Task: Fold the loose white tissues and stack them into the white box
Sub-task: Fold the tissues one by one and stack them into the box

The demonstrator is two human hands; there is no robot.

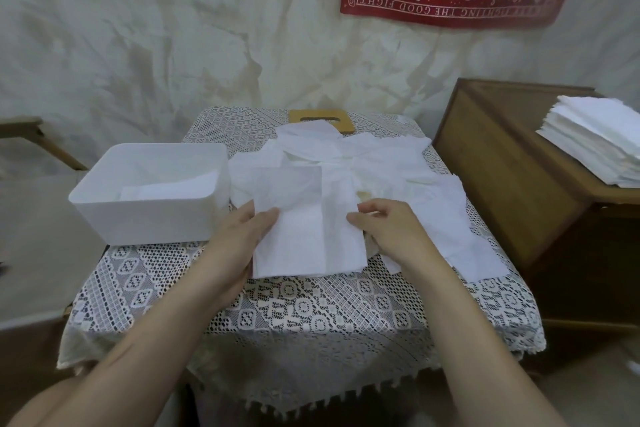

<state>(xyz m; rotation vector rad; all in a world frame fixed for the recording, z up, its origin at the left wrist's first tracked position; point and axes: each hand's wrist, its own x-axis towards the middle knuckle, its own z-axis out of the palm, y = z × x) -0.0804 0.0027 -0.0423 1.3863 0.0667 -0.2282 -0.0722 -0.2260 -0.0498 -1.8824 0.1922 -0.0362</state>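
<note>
Lace-covered table (311, 315): at left, the white box (152, 218) holds only a few folded tissues (166, 189). The left hand (239, 243) grips the half-folded tissue (304, 239) by its left edge, the right hand (384, 229) pinches its right edge. A loose pile (346, 163) waits behind, so most work seems left.

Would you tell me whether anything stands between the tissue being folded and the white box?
Nothing visible does. The white paper tissue, pinched by the left hand and right hand, lies right of the open-topped white plastic box; only lace tablecloth separates them.
</note>
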